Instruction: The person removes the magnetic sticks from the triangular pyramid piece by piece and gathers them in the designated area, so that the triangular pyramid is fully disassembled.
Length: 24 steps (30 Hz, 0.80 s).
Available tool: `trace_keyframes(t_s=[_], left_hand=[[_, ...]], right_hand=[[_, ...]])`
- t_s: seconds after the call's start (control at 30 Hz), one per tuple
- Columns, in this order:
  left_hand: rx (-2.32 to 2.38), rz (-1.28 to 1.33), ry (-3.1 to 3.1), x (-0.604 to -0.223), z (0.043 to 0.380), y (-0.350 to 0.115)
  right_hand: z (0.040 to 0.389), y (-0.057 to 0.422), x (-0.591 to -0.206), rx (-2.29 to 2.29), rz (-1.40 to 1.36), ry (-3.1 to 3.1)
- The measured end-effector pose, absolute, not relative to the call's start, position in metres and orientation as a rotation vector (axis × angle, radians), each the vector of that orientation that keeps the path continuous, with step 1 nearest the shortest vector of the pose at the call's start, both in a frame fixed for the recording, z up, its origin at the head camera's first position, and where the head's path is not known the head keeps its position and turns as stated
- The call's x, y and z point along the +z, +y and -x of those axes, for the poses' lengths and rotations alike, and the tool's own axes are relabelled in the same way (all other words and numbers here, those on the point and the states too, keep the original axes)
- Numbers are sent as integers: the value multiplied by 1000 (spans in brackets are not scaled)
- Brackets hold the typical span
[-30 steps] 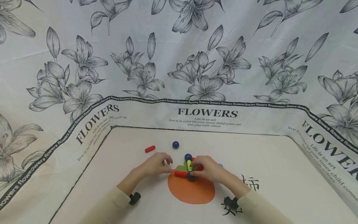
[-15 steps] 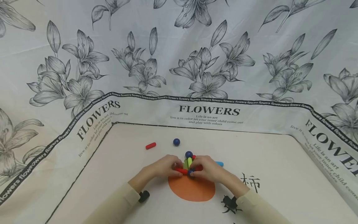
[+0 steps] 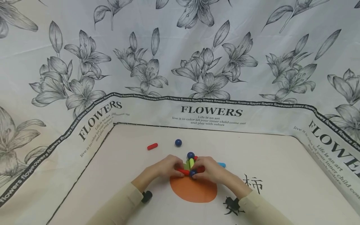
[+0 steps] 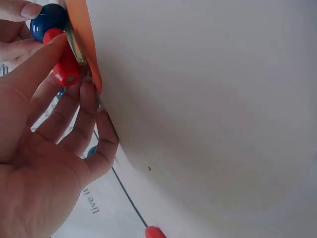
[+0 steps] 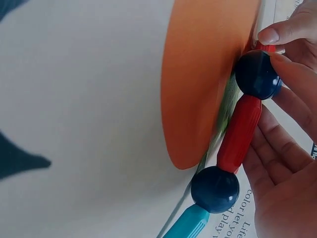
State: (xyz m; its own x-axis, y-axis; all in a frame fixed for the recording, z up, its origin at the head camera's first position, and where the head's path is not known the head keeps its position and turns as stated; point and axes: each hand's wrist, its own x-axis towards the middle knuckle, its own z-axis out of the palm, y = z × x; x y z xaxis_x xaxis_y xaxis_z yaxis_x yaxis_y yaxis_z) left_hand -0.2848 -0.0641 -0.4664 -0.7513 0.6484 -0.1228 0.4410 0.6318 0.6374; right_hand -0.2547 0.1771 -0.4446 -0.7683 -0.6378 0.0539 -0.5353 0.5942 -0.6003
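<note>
Contact on both sides: the left hand pinches a red rod between thumb and fingers, and just beside it the right hand has thumb and finger clamped on a blue ball, the rod's end meeting that ball right between the two hands. From there a second red rod runs along the right palm to a second blue ball, and a light-blue rod carries on, poking out past the right knuckles. Look in the gap: a lime-green rod points away from the hands toward a third blue ball, over a printed green leaf. Beyond the left hand lie a loose blue ball and, farther left, a loose red rod, both on the pale mat that bears everything. On the near side of both hands spreads an orange shape; black characters sit right of the right wrist.
</note>
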Motion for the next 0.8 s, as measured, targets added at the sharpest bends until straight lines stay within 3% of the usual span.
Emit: trace_keyframes(t_s=[0.8], left_hand=[[939, -712, 2627, -459, 279, -87]], right_hand=[[255, 177, -447, -933, 1022, 2656]])
